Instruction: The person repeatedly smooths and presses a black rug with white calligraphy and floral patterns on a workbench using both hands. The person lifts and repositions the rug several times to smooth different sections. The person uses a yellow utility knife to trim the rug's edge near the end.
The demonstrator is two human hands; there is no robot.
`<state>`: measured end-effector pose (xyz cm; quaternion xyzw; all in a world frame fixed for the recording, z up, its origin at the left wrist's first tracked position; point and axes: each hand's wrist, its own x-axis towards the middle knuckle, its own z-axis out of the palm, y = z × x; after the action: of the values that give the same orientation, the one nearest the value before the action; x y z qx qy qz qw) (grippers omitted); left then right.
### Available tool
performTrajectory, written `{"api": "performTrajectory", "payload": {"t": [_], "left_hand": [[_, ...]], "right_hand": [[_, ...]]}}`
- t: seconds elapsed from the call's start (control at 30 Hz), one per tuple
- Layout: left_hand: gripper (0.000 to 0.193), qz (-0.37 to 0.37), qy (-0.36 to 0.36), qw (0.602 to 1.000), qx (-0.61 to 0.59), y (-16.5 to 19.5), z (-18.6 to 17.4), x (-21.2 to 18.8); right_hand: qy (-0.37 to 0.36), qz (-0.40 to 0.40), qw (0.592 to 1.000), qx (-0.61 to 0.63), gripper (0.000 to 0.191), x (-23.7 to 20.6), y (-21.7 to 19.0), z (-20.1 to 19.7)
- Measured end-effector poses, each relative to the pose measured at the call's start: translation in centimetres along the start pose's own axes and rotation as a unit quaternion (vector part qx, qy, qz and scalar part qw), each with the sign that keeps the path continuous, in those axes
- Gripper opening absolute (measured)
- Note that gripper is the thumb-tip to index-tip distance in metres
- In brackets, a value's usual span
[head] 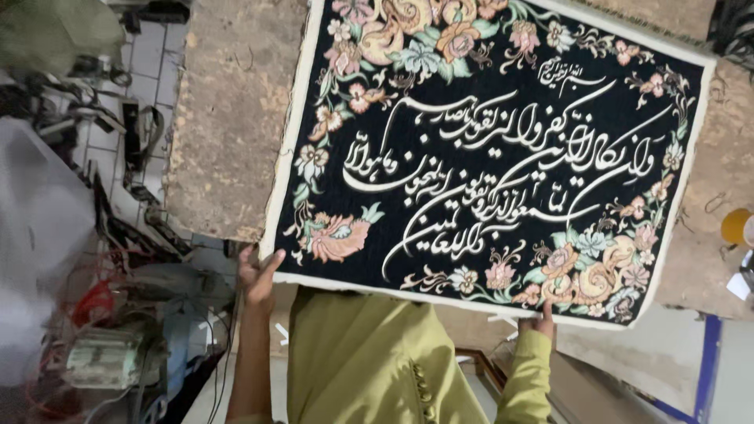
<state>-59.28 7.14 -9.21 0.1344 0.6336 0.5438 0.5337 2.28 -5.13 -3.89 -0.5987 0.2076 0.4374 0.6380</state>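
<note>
1. A dark woven tapestry (487,149) is lying flat on a worn brown worktable (228,118), tilted so that its near-left corner is hanging over the table's front edge.
2. The tapestry is showing pale flowing script across a black field, framed by a border of pink, peach and pale blue flowers and edged with a narrow white trim.
3. The left hand (258,275) is gripping the tapestry at its near-left corner, thumb lying on the white trim and fingers curling beneath the cloth.
4. The right hand (542,322) is pinching the near edge towards the right corner; only the fingertips are showing above the cuff, closed on the trim.
5. Both arms are reaching up from an olive-green garment (369,369) that is filling the lower centre of the view; the right arm is sleeved in the same cloth, and the left forearm is showing bare.
6. To the left of the table, a clutter of tools and cables (118,157) is lying on a pale tiled floor, with a small grey motor-like unit (106,357) nearer the bottom.
7. A yellow round object (737,226) is sitting at the far right edge of the table, partly cut off by the frame.
</note>
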Motion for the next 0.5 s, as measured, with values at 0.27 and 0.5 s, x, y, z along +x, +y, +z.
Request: {"api": "performTrajectory", "payload": {"t": [0.27,0.5], "left_hand": [[0.053,0.192,0.11,0.941,0.257,5.5,0.7,-1.2],[0.059,0.434,-0.014,0.75,0.499,18.2,14.7,13.9]], "right_hand": [[0.019,-0.07,0.997,0.003,0.034,-3.4,1.2,3.3],[0.031,-0.084,0.996,-0.02,0.032,-3.1,4.6,4.3]]}}
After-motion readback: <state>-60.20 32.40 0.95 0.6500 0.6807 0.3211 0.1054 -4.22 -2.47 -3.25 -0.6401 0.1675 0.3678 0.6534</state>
